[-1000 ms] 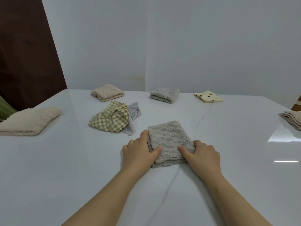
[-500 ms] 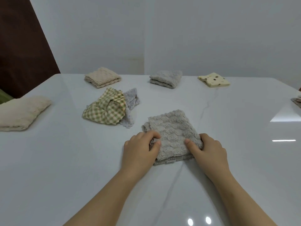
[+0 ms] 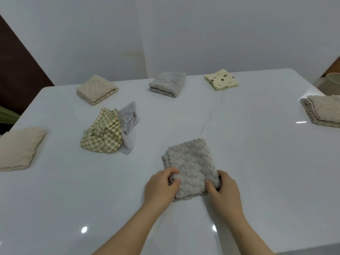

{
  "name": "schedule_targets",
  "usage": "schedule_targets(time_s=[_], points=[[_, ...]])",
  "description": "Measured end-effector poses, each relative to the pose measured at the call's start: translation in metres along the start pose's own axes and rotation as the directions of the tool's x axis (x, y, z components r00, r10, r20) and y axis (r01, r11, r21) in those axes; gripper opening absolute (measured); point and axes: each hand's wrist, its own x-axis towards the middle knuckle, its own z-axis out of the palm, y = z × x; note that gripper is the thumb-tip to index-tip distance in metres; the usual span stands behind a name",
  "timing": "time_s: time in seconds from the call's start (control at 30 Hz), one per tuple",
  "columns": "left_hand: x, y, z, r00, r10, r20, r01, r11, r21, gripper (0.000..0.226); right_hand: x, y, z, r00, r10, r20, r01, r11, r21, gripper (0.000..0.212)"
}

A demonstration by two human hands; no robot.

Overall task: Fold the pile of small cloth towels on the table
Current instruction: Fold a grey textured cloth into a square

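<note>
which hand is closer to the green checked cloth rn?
Left. The left hand grips the left edge of the grey towel, the side towards the green checked cloth, which lies further back and left. The right hand grips the opposite edge.

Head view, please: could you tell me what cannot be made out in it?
All in the head view:
- Grey towel: near corners covered by the left hand and right hand gripping it.
- Lilac cloth: partly behind the checked cloth.
- Left beige towel: cut by the left edge.
- Right beige towel and the pale tub behind it: cut by the right edge.
</note>
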Motion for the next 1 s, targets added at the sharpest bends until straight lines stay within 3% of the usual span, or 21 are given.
schedule_targets(time_s=[0.33,0.57,0.77,1.0], points=[[0.006,0.076,0.069,0.954,0.09,0.286,-0.102,0.994,0.026,0.025,0.002,0.071,-0.092,0.984,0.153,-0.089,-0.163,0.98,-0.117,0.025],[0.008,0.119,0.114,0.905,0.134,0.404,-0.153,0.988,0.014,0.023,0.002,0.097,-0.136,0.947,0.23,-0.225,-0.256,0.962,-0.096,0.024],[0.001,0.15,0.146,0.86,0.163,0.484,-0.215,0.975,0.053,0.029,0.005,0.128,-0.175,0.876,0.354,-0.328,-0.371,0.929,0.012,0.035],[-0.003,0.183,0.169,0.797,0.212,0.565,-0.31,0.947,0.081,0.033,0.012,0.143,-0.202,0.799,0.468,-0.378,-0.444,0.883,0.154,0.027]])
